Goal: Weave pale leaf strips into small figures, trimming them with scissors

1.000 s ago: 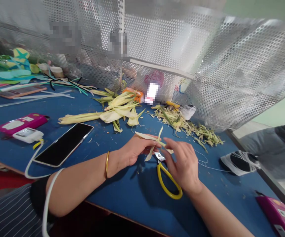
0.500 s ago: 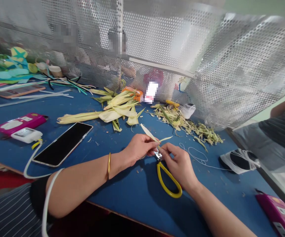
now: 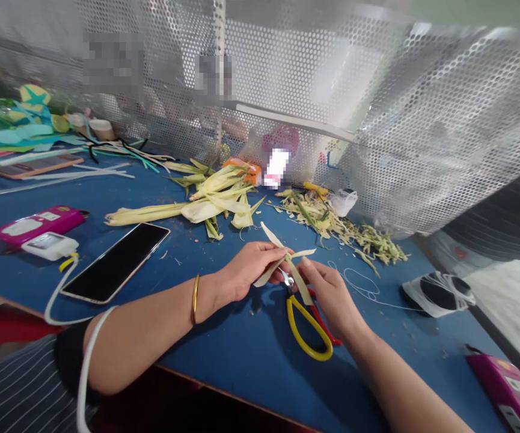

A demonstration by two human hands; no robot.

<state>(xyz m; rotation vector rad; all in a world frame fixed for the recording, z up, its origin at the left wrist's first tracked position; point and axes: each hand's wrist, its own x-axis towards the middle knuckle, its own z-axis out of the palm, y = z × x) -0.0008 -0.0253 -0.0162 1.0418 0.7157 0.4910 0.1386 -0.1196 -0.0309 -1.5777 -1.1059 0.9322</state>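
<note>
My left hand (image 3: 247, 272) pinches the middle of a small cross of pale leaf strips (image 3: 287, 261) just above the blue table (image 3: 223, 355). My right hand (image 3: 329, 291) meets it from the right, fingertips closed on the same strips. Yellow-handled scissors (image 3: 307, 328) lie flat on the table under and between my hands, with a red handle showing beside my right wrist. A gold bangle (image 3: 195, 299) circles my left wrist.
A black phone (image 3: 115, 263) and a pink power bank with a white charger (image 3: 38, 231) lie left. Long pale leaves (image 3: 205, 201) and a heap of trimmings (image 3: 345, 231) sit behind. White thread (image 3: 363, 288) runs to a spool (image 3: 437, 294). Perforated metal screen behind; another person at right.
The leaf piece has been turned, so its strips now splay as a cross. My right hand slid lower and closer, uncovering the red scissor handle. The person at right shifted.
</note>
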